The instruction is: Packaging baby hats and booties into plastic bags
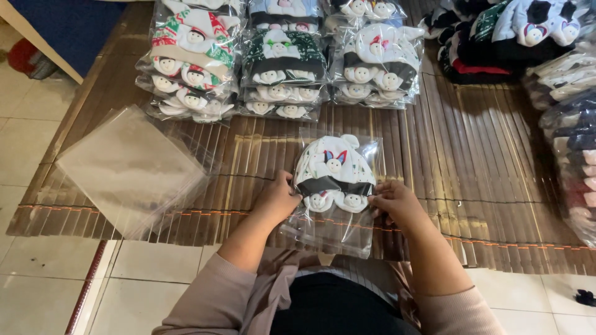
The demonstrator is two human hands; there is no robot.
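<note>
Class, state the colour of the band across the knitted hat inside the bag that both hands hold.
Black, across a white hat with snowman faces; head view shows it.

Glossy clear plastic bag (pixel 335 186) was gripped between both hands, soft matt knitted cloth hat (pixel 334 174) inside. Beneath them, a ribbed bamboo-slat mat (pixel 472 161) was laid over smooth, faintly shiny floor tiles (pixel 43 285).

Top row of bagged hat stacks (pixel 282 12) cut by 12 o'clock edge. Bagged pile (pixel 574 155) at 3 o'clock runs off frame, contents blurred. Left hand (pixel 276 200) fingertips hidden behind clear bag (pixel 335 186). Dark scrap (pixel 585 298) at 4 o'clock unidentifiable.
</note>
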